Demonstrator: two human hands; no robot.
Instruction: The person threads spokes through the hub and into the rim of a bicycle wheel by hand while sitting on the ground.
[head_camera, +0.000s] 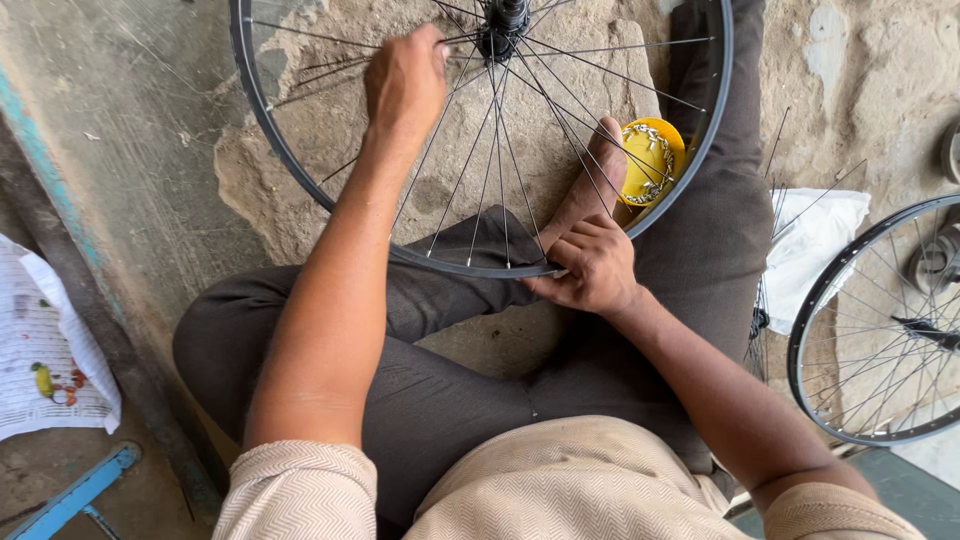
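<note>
A bicycle wheel lies flat over my crossed legs, its dark rim (262, 112) ringed with thin steel spokes that meet at the hub (500, 25) near the top edge. My left hand (403, 78) reaches in among the spokes just left of the hub, fingers closed on one spoke (470, 40). My right hand (592, 265) grips the near part of the rim, thumb on top. A bare foot (596, 185) shows under the spokes beside it.
A yellow bowl (668, 135) of small metal nipples sits under the wheel at the right. A second wheel (872, 325) and a white cloth (815, 235) with loose spokes lie at the right. Newspaper (45, 350) and a blue bar (75, 492) are at the left.
</note>
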